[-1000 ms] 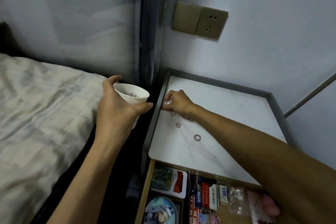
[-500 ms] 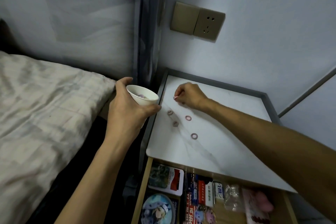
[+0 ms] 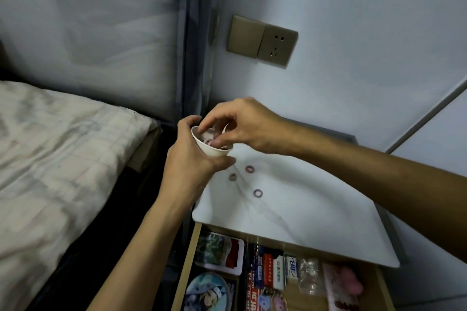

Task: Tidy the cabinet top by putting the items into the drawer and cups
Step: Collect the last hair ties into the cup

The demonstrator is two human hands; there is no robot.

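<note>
The left hand (image 3: 188, 159) wraps the cup (image 3: 214, 151), hiding its left wall and base. Fingertips (image 3: 219, 142) of the right hand (image 3: 242, 126) dip over the rim and cover most of the inside. The pinkish bits (image 3: 208, 137) there are blurred, and whether the fingers pinch one cannot be told. The drawer (image 3: 185, 267) is cut off by the bottom edge, its far part hidden under the top (image 3: 303, 197). The print on its packets (image 3: 278, 270) is unreadable.

Readable print shows only inside the open drawer (image 3: 189, 257). A small white box (image 3: 290, 267) carries blue letters that look like "iiB". Beside it, a red and white pack (image 3: 275, 272) bears a column of green Chinese characters, too small to make out. A red strip (image 3: 253, 301) near the front edge has large white characters, blurred beyond reading.
</note>
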